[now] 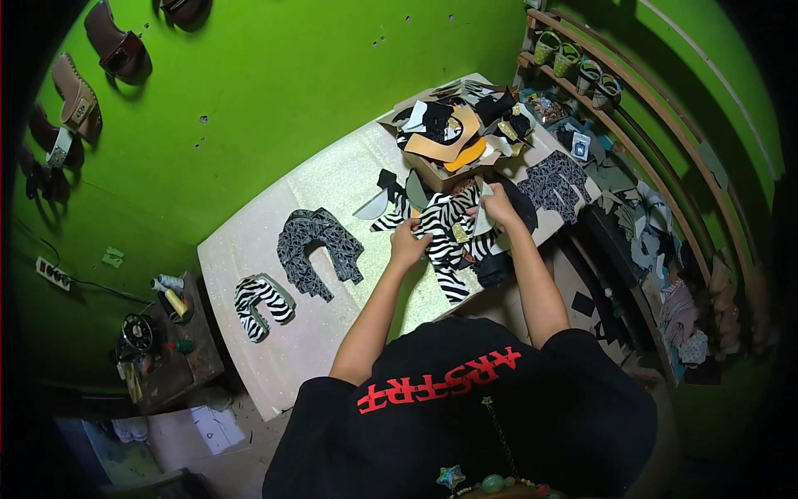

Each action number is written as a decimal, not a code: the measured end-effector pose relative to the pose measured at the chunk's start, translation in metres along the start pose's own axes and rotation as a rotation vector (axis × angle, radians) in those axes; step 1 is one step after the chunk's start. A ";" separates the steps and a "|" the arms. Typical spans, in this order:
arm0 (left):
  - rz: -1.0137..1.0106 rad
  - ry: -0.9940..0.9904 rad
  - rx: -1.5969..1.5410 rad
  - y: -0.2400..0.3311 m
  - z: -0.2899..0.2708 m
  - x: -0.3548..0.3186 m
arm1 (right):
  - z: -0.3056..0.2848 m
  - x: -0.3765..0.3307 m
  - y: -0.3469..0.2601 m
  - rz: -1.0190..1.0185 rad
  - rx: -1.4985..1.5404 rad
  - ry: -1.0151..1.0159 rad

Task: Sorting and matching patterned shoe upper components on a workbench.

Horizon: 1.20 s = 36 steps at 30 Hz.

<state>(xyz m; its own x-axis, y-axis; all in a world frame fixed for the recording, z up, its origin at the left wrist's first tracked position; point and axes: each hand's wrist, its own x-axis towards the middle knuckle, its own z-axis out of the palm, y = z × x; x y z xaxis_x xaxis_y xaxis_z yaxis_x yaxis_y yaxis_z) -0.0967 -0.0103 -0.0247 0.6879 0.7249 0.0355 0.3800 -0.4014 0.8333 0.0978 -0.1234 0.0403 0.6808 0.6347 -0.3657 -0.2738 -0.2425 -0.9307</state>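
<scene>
My left hand [407, 244] and my right hand [498, 207] both grip a pile of zebra-striped cut pieces [449, 229] lying on the pale worktable [332, 183]. The left hand holds the pile's left edge, the right hand its upper right edge. Further left on the table lie a horseshoe-shaped stack of grey patterned pieces [317, 249] and a smaller zebra-striped horseshoe stack [262, 304]. Just behind the hands stands an open cardboard box [457, 137] full of black, tan and orange scraps.
A grey patterned sheet [555, 183] lies at the table's right end. Sandals [79, 100] hang on the green wall at left. A small side table [166, 341] with thread spools stands at lower left. Curved shelves [632, 141] with shoes and scraps run along the right.
</scene>
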 end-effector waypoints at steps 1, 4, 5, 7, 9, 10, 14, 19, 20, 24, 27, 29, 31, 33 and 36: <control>0.013 0.039 0.072 0.013 -0.001 0.001 | -0.007 0.002 0.004 -0.001 0.001 0.006; 0.055 0.129 0.200 0.036 0.002 0.004 | -0.022 0.005 0.007 -0.033 -0.061 -0.024; 0.052 0.133 0.199 0.043 0.004 0.006 | -0.025 0.006 0.007 -0.033 -0.063 -0.028; -0.014 0.079 0.313 0.054 0.008 0.010 | -0.026 0.005 0.002 -0.019 -0.062 -0.040; -0.050 0.077 0.337 0.059 0.014 0.013 | -0.029 0.008 0.000 -0.040 -0.110 -0.059; -0.062 0.079 0.369 0.063 0.017 0.015 | -0.031 0.010 0.001 -0.041 -0.096 -0.070; -0.052 0.090 0.379 0.070 0.027 0.023 | -0.047 0.019 0.007 -0.129 -0.146 -0.059; -0.135 -0.143 -0.262 0.067 0.030 0.037 | -0.058 0.021 -0.003 -0.238 -0.043 -0.055; -0.051 -0.156 -0.449 0.064 0.034 0.038 | -0.060 0.020 -0.005 -0.228 -0.006 -0.066; -0.082 -0.179 -0.923 0.076 0.029 0.040 | -0.068 0.022 -0.016 -0.169 0.076 -0.113; -0.190 -0.171 -1.293 0.108 0.001 0.029 | -0.065 0.014 -0.029 -0.195 0.099 -0.131; -0.167 -0.106 -1.418 0.094 -0.009 0.030 | -0.068 0.019 -0.023 -0.229 -0.020 -0.178; -0.153 -0.078 -1.489 0.110 -0.038 0.018 | -0.050 0.000 -0.039 -0.227 -0.211 -0.188; -0.138 -0.025 -1.556 0.088 -0.054 0.012 | -0.030 -0.012 -0.045 -0.332 -0.257 -0.291; -0.032 0.066 -1.720 0.077 -0.082 -0.003 | -0.005 -0.022 -0.040 -0.544 -0.427 -0.401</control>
<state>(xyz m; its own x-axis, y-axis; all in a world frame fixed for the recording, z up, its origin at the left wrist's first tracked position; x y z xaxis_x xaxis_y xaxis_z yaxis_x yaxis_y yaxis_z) -0.1202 0.0024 0.0848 0.6524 0.7579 -0.0079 -0.6853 0.5943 0.4210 0.0972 -0.1311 0.0851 0.3259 0.9405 0.0962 0.3658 -0.0316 -0.9302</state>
